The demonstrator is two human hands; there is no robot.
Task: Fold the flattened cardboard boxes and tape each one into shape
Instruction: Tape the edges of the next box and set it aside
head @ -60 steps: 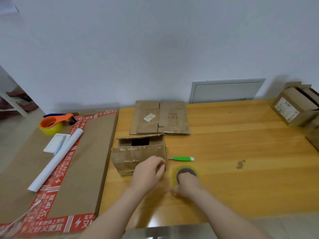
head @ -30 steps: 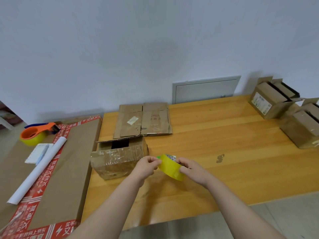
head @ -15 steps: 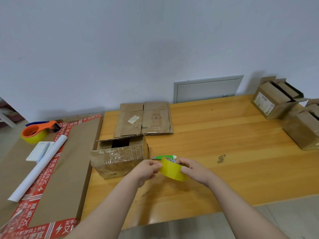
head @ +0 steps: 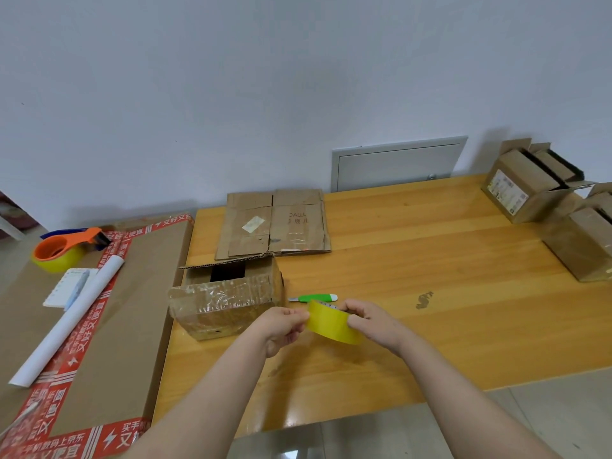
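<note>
- While both hands are hovering above the table [head: 430, 260], the left hand [head: 284, 326] is pinching one side of the yellow tape roll [head: 331, 326] and the right hand [head: 371, 323] is gripping the other, fingers curled round it.
- Just beyond the left hand, a folded box [head: 228, 303] is sitting with a flap open, probably awaiting tape.
- A green cutter [head: 314, 298] is lying just behind the roll.
- Farther back, a flattened box [head: 275, 223] is lying unfolded, so it is left to do.
- Far right, shaped boxes [head: 526, 190] are standing, apparently done.

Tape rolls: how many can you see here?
2. One yellow roll is held between the left hand and right hand; a second roll sits in the orange dispenser at far left. Boxes could hide more.
</note>
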